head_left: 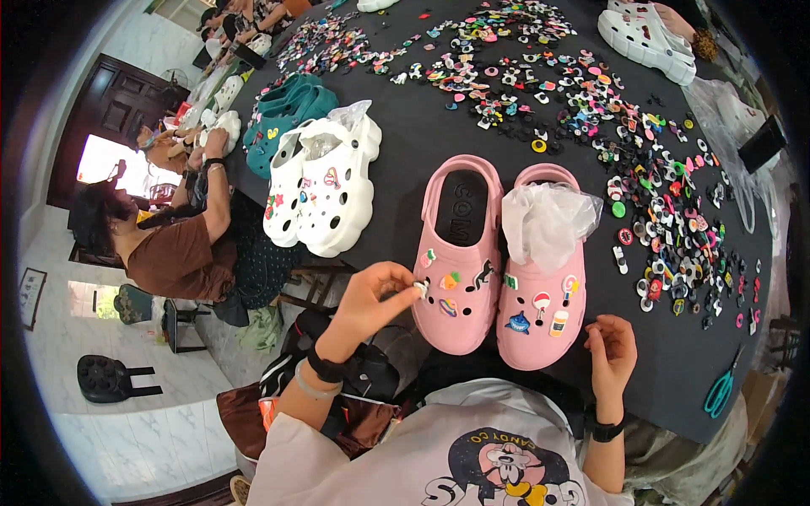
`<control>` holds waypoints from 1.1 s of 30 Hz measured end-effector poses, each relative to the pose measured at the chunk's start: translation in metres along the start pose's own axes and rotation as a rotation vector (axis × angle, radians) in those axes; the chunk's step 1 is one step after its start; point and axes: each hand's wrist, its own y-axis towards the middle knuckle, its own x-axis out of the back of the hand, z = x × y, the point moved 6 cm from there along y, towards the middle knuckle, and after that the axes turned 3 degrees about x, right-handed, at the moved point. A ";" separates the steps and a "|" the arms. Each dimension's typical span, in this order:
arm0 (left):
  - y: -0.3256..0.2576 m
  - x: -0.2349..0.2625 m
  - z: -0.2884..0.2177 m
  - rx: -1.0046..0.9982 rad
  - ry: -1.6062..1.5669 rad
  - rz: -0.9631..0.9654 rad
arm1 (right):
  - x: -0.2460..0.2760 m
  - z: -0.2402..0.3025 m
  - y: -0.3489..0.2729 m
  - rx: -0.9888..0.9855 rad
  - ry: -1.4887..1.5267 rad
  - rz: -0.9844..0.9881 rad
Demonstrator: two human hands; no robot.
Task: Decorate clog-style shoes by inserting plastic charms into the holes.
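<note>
A pair of pink clogs lies at the table's near edge, toes toward me. The left clog (456, 320) carries several charms, among them a carrot-like one and a black animal. The right clog (540, 337) bears a blue shark charm (518, 322) and others, with crumpled clear plastic (548, 223) in its opening. My left hand (375, 299) pinches a small white shoe charm (420, 289) against the left clog's outer side. My right hand (612, 350) is beside the right clog's toe, fingers curled closed; anything inside them is hidden.
Loose charms (658, 219) spread across the dark table. White clogs (325, 185) and teal clogs (291, 110) stand to the left, another white clog (645, 38) far right. Teal scissors (721, 388) lie near the right edge. A co-worker in brown (181, 257) sits at left, handling a shoe.
</note>
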 end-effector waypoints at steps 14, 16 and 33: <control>0.026 0.001 -0.039 -0.289 0.454 0.147 | -0.001 -0.005 -0.002 0.024 0.021 -0.002; 0.031 -0.003 -0.035 -0.264 0.456 0.185 | -0.001 -0.004 -0.001 0.031 0.022 -0.009; 0.066 0.002 0.000 0.167 0.269 0.305 | -0.011 0.005 -0.003 0.105 -0.147 0.075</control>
